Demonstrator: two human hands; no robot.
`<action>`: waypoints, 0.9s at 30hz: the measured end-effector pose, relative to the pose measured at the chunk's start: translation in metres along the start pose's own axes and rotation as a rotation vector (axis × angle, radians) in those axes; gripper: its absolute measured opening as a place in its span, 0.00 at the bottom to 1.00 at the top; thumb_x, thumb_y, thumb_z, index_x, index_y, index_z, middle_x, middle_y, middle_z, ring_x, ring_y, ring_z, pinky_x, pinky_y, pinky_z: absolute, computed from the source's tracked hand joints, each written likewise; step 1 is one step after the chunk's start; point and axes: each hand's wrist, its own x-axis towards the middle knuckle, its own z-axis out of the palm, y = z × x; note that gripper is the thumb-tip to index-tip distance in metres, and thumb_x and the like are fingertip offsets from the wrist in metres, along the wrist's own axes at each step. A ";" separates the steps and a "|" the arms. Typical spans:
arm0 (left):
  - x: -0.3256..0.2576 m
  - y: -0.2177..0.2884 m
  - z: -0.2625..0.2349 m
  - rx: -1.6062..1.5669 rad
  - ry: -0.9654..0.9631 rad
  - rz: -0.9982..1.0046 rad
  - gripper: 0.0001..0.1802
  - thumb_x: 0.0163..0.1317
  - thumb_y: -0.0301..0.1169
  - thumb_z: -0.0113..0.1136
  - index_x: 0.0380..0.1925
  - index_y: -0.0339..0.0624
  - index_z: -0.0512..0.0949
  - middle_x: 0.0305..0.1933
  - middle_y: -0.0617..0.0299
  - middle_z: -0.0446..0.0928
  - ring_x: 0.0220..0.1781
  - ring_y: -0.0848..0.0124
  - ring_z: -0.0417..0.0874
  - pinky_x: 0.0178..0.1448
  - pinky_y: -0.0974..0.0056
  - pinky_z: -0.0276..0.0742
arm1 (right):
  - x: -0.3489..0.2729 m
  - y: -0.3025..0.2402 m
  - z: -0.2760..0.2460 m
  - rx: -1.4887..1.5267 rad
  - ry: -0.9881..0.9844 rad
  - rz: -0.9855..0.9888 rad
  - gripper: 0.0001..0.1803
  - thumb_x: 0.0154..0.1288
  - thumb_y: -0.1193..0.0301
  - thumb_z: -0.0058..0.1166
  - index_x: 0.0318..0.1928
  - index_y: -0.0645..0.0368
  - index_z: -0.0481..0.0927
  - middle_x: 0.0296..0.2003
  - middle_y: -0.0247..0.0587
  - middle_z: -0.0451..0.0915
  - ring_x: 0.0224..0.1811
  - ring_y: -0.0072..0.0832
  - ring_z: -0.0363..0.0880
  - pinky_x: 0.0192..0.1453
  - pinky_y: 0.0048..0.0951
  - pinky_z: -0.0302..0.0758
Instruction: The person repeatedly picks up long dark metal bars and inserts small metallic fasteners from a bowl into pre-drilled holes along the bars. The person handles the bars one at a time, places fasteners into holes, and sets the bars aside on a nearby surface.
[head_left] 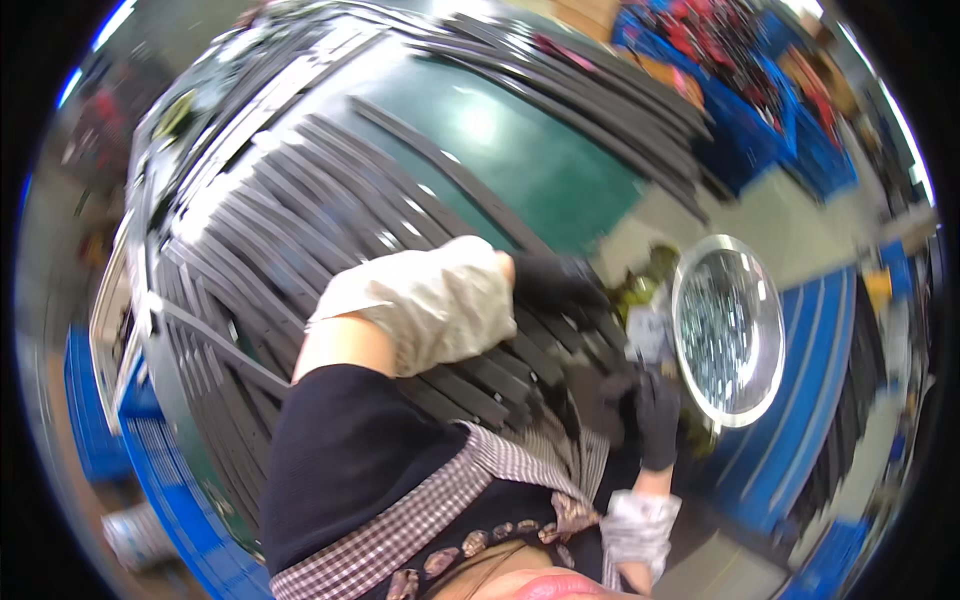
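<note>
Long dark grey strips (330,200) lie side by side across a green-topped table (600,205). One strip (430,160) lies apart from the rest and runs under my left hand (562,287), which wears a black glove. The fingers of that hand look closed around the strip near its close end, though blur softens them. My right hand (655,415), also black-gloved, is just below the strip ends, closer to my body. Its fingers are bent together, and what they hold is too smeared to name. A shiny metal bowl (778,345) of small silvery parts stands right of both hands.
More dark strips (590,100) are piled along the table's far side. Blue crates (735,150) of red and black parts stand at the far right. Behind the bowl is a blue ribbed surface (815,370). A blue crate (180,490) sits at lower left.
</note>
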 end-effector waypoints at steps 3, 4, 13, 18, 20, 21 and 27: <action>0.001 0.002 -0.008 0.114 -0.044 -0.045 0.21 0.54 0.32 0.69 0.48 0.37 0.81 0.41 0.46 0.78 0.44 0.46 0.80 0.48 0.49 0.76 | 0.003 0.009 0.010 -0.096 0.071 -0.152 0.15 0.72 0.64 0.53 0.49 0.61 0.82 0.40 0.52 0.83 0.41 0.48 0.82 0.48 0.44 0.77; -0.001 0.006 -0.012 0.143 -0.064 -0.092 0.21 0.54 0.33 0.69 0.48 0.37 0.81 0.41 0.47 0.78 0.44 0.47 0.80 0.48 0.50 0.76 | 0.008 -0.002 0.008 -0.013 0.055 -0.055 0.15 0.72 0.63 0.53 0.49 0.60 0.83 0.40 0.52 0.83 0.42 0.48 0.82 0.48 0.44 0.77; 0.014 0.017 -0.011 0.154 -0.084 -0.186 0.21 0.54 0.32 0.68 0.49 0.38 0.81 0.39 0.50 0.78 0.42 0.49 0.81 0.47 0.52 0.78 | 0.015 -0.011 0.005 0.102 -0.035 0.052 0.13 0.68 0.65 0.53 0.47 0.57 0.82 0.41 0.48 0.84 0.44 0.47 0.82 0.47 0.42 0.79; 0.016 0.021 -0.010 0.158 -0.082 -0.208 0.20 0.54 0.31 0.67 0.49 0.38 0.81 0.39 0.50 0.79 0.41 0.50 0.81 0.47 0.52 0.78 | 0.015 -0.004 0.002 0.065 -0.112 0.022 0.13 0.67 0.69 0.54 0.49 0.60 0.82 0.39 0.50 0.84 0.43 0.48 0.82 0.47 0.42 0.79; 0.017 0.022 -0.011 0.159 -0.085 -0.221 0.20 0.55 0.32 0.66 0.48 0.38 0.81 0.38 0.51 0.79 0.40 0.50 0.81 0.47 0.52 0.78 | 0.015 -0.011 -0.002 0.092 -0.129 0.054 0.13 0.67 0.68 0.55 0.48 0.60 0.82 0.39 0.50 0.84 0.42 0.48 0.83 0.47 0.42 0.79; 0.018 0.022 -0.011 0.162 -0.093 -0.226 0.20 0.55 0.32 0.66 0.48 0.38 0.81 0.38 0.51 0.79 0.40 0.50 0.81 0.47 0.52 0.78 | 0.016 -0.015 -0.003 0.103 -0.137 0.072 0.13 0.66 0.68 0.55 0.48 0.60 0.82 0.39 0.50 0.84 0.42 0.48 0.83 0.46 0.42 0.79; 0.015 0.015 -0.009 0.230 -0.126 -0.202 0.21 0.56 0.34 0.67 0.49 0.37 0.81 0.39 0.50 0.80 0.43 0.50 0.81 0.50 0.52 0.77 | 0.033 -0.025 0.009 -0.002 -0.044 -0.035 0.10 0.66 0.64 0.53 0.40 0.56 0.80 0.31 0.43 0.82 0.34 0.44 0.82 0.39 0.43 0.78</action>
